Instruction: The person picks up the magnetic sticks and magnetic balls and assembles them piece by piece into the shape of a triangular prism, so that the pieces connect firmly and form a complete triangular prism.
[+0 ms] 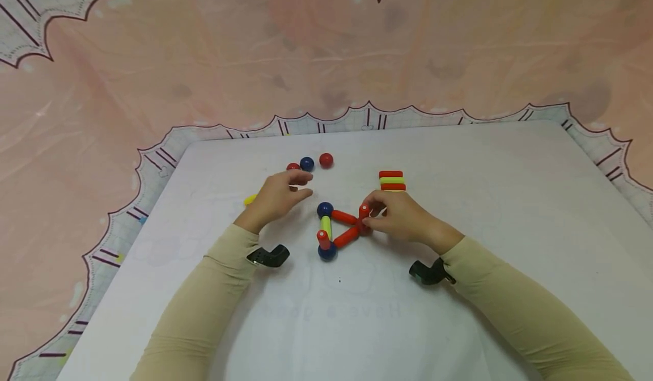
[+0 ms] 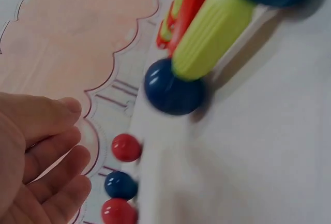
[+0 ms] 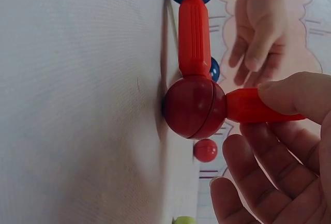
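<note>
Peach cloth (image 1: 285, 58) with scalloped pale borders spreads beyond the white bench (image 1: 490, 171). The left hand (image 1: 279, 195) hovers, thumb and fingers apart; the right hand (image 1: 403, 215) pinches an upright red rod (image 1: 364, 209). Mid-bench between them lies a triangle (image 1: 347, 237): two red sides, one yellow-green, glossy blue balls (image 1: 325, 210) left, red ball (image 3: 190, 107) right.

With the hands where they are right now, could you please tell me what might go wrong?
The right hand pinches the upright stick on the red corner ball; a tug might pull it loose or drag the frame along. The left hand, open near the loose balls, could knock one rolling.
</note>
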### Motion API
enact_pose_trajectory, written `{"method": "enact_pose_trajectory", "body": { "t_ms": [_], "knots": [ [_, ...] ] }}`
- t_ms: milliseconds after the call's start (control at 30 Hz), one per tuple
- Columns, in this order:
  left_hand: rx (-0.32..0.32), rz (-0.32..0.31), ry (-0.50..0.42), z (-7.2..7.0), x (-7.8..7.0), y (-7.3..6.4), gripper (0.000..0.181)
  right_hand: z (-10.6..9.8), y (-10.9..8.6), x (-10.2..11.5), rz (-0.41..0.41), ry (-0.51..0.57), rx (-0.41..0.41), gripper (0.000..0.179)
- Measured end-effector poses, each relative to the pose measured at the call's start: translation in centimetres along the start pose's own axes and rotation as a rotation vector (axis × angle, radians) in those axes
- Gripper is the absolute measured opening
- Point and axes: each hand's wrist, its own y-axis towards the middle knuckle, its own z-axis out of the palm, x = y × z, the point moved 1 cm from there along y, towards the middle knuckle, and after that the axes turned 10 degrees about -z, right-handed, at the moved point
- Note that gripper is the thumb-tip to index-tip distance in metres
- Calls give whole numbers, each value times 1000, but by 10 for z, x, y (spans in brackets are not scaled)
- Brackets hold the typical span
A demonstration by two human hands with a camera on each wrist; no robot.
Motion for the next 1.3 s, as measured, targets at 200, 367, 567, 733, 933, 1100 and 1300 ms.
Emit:
{"method": "enact_pose_trajectory", "body": {
  "t_ms": [200,367,567,733,933,1100,1300],
  "knots": [
    [-65,-20,41,-26,3,23,46,0,-2,-2,7,18,1,22],
    [-63,-70,81,-33,12,39,50,1,-3,-2,12,26,18,23],
    [-45,-113,68,-29,20,51,50,3,-3,-4,19,29,44,23],
    [-46,-131,56,-26,22,57,48,4,-2,-4,22,18,45,21],
    [-48,-164,72,-23,26,63,46,4,-2,-2,44,15,55,22],
    [-59,-167,85,-21,30,63,43,5,-2,-2,45,9,57,22],
    [-53,-182,70,-20,29,60,43,6,-1,-3,44,-13,51,22]
  ]
}}
